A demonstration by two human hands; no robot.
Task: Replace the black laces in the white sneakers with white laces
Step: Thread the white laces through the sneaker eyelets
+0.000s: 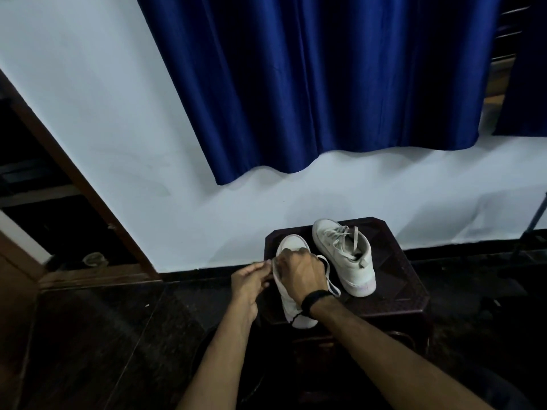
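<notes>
The near-left sneaker (291, 303) lies on a small dark table (399, 279), toe pointing away toward the wall, its heel hanging just over the table's near edge. A white lace (328, 275) runs out of it: one stretch loops off to the right onto the table top, another goes left to the left hand (251, 281), whose fingertips pinch the lace end just beside the shoe's left side. The right hand (299, 275) rests over the middle of the shoe with its fingers curled down; what they grip is hidden, so I cannot tell. A black band (315, 300) circles that wrist.

The second sneaker (346, 255) stands to the right and a little farther back, near the first but apart, already threaded with a pale lace whose ends stick up loose.

Behind the table is a white wall (103, 128) with a dark blue curtain (325, 84) hanging above.
</notes>
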